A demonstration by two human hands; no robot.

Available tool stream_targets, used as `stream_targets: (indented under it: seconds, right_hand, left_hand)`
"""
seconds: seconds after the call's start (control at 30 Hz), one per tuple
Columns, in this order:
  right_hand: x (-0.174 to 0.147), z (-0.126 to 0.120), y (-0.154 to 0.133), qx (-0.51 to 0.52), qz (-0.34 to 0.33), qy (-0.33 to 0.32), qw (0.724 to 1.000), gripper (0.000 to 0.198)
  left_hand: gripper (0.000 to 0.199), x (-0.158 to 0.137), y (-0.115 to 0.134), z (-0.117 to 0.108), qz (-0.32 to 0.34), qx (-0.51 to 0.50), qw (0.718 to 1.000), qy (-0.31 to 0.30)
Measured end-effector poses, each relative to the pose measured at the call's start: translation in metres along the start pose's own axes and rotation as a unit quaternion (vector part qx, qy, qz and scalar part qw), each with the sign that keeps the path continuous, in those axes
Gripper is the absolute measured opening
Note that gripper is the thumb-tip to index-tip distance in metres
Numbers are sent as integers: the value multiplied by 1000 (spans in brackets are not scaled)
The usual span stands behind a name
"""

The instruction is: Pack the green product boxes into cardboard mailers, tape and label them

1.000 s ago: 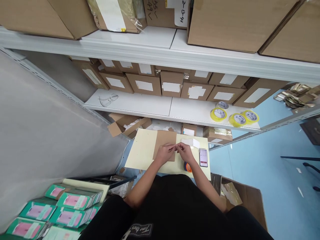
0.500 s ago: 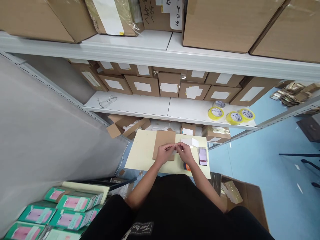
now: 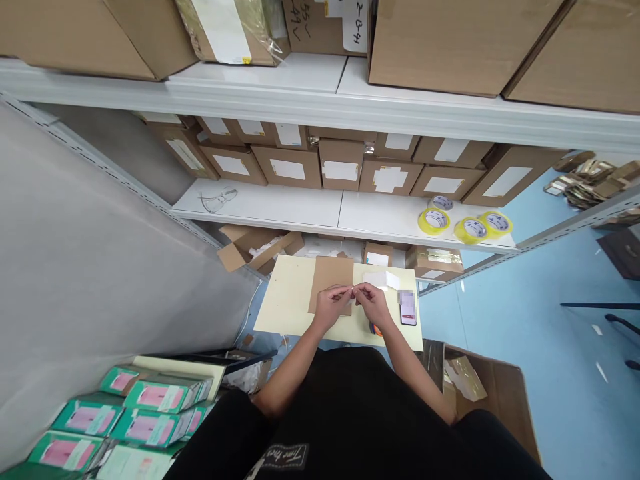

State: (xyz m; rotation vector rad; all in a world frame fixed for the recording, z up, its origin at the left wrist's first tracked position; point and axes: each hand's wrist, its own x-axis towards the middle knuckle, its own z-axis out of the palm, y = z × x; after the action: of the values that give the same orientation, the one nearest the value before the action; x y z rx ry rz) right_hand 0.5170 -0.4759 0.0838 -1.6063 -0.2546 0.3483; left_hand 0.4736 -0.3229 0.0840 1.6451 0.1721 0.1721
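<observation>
Over the small cream table (image 3: 283, 293), my left hand (image 3: 332, 307) and my right hand (image 3: 371, 303) meet fingertip to fingertip. Both are closed in a pinch on a small white piece (image 3: 353, 301), which looks like paper or a label and is mostly hidden by the fingers. Beneath my left hand lies a flat brown cardboard piece (image 3: 334, 270). White paper slips (image 3: 383, 279) lie just beyond my right hand. To its right is a phone (image 3: 408, 308) with a lit screen. A round orange and dark item (image 3: 376, 329) is partly covered by my right wrist.
A shelf (image 3: 280, 208) ahead carries labelled cardboard boxes (image 3: 340, 167), rolls of yellow tape (image 3: 434, 221) and clear glasses (image 3: 219, 199). Green and pink boxes (image 3: 155, 397) are stacked at lower left. A large open carton (image 3: 500, 393) stands at lower right.
The view has shifted slightly. Both hands keep their pinch on the small white piece, with hardly any visible movement.
</observation>
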Motion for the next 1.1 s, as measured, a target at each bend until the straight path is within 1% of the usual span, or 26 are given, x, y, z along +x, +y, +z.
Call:
stream_targets:
  seconds: [0.13,0.27,0.33,0.43,0.5,0.57,0.63,0.73,0.9,0.97,1.1]
  right_hand:
    - [-3,1,2,-22,-8,-1,1000,32]
    - [-6,1,4,-74,-22,6,997,30]
    - [-7,2,5,-107,-33,8,994,28]
    - [-9,2,6,-147,-46,12,988,27]
    - [-10,3,7,-157,-52,15,986,27]
    - [-12,3,8,-150,-57,9,987,28]
    - [-13,3,9,-137,-60,-1,989,30]
    - [-14,3,10,-137,-66,-11,988,31]
    - [-15,4,7,-155,-82,-7,984,29]
    - [-16,4,6,-153,-84,-3,985,29]
    - [-17,5,6,-150,-91,4,984,29]
  left_hand:
    - [32,-5,1,-3,26,22,999,-16]
    - [30,-8,-4,-6,50,52,997,-22]
    - [29,-9,-7,-6,40,59,997,-19]
    - [29,-10,-10,-5,5,65,998,-15]
    - [31,-11,-10,-5,-18,68,997,-9]
    - [33,-12,-10,-5,-28,69,997,-3]
    - [30,-12,-11,-6,-20,66,998,-12]
    - [24,-11,-14,-10,12,73,997,-28]
    - [22,-9,-17,-15,78,150,984,-46]
    - [23,-10,-18,-15,84,164,982,-48]
    - [27,-11,-16,-14,64,164,984,-36]
